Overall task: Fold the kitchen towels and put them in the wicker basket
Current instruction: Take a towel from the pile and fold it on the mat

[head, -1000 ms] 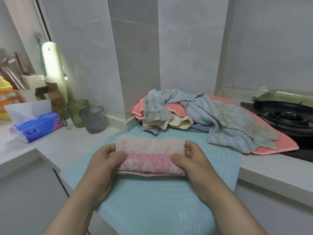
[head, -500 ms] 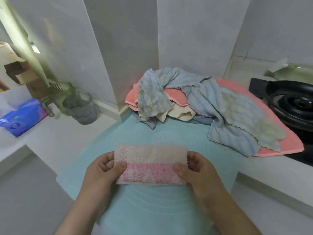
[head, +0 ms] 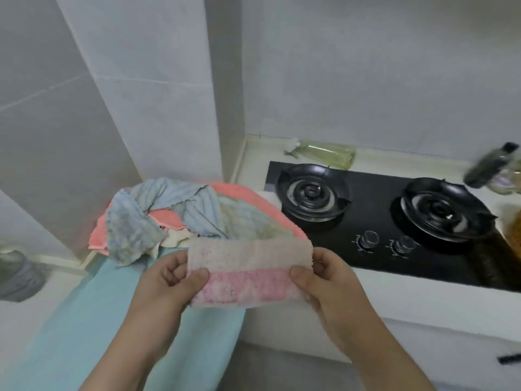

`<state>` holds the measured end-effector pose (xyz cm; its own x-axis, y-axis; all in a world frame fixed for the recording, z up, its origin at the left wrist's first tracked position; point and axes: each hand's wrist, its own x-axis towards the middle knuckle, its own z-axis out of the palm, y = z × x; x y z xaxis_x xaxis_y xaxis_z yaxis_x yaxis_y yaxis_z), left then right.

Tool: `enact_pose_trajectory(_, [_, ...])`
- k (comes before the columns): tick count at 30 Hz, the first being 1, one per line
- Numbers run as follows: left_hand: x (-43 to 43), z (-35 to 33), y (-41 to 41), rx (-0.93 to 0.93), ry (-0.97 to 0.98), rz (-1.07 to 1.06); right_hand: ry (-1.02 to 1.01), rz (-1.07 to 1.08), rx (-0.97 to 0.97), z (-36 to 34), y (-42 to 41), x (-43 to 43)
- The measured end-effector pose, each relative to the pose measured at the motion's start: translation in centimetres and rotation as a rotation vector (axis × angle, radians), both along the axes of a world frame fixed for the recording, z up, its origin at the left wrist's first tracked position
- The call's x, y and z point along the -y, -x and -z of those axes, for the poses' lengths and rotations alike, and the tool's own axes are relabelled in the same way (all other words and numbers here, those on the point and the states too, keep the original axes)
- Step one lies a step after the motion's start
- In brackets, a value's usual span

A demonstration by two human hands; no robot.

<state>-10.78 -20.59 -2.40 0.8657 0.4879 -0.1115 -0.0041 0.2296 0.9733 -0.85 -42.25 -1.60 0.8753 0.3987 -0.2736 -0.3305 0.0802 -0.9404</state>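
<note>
Seen from the head camera, the fluffy folded towel [head: 249,270], cream on top and pink below, is a long flat strip held up in the air over the counter. The left hand [head: 166,280] pinches its left end, with the thumb on the front and the fingers curled behind. The right hand [head: 329,280] pinches the right end the same way. The hands are apart, and the towel is pulled flat between them. Its bottom edge looks a bit wavy.

Just behind the towel is a messy pile of blue striped, orange-pink and cream towels [head: 169,218], close to the grey tiled wall. The light blue-green mat [head: 93,320] lies flat and wide under the left arm and runs up to the pile. The black gas stove with two burners [head: 380,221] sits to the right, near the right hand. The white counter edge [head: 423,328] runs below that hand. A blurry grey cup [head: 17,275] stands far off to the left.
</note>
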Motion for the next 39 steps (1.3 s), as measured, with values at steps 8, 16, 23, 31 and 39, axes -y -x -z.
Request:
enact_pose_trajectory(8, [15.8, -4.4, -5.7, 0.043, 0.007, 0.215, 0.016, 0.181, 0.093, -4.6, -0.9, 17.0])
enact_pose_trajectory(16, [30.0, -7.5, -8.7, 0.044, 0.040, 0.402, -0.013, 0.359, 0.077, -6.9, -0.3, 31.7])
enact_pose_trajectory(23, [36.6, -8.3, -11.8, 0.039, -0.004, 0.502, -0.022, 0.462, 0.057, -7.3, -1.1, 38.5])
enact_pose_trajectory(31, [41.1, -7.7, -18.4, 0.017, -0.038, 0.597, -0.043, 0.483, 0.064, -6.1, -6.6, 43.0])
enact_pose_trajectory(39, [44.8, -5.3, -28.5, -0.028, 0.036, 0.569, 0.138, 0.512, 0.000, -5.9, -16.1, 47.0])
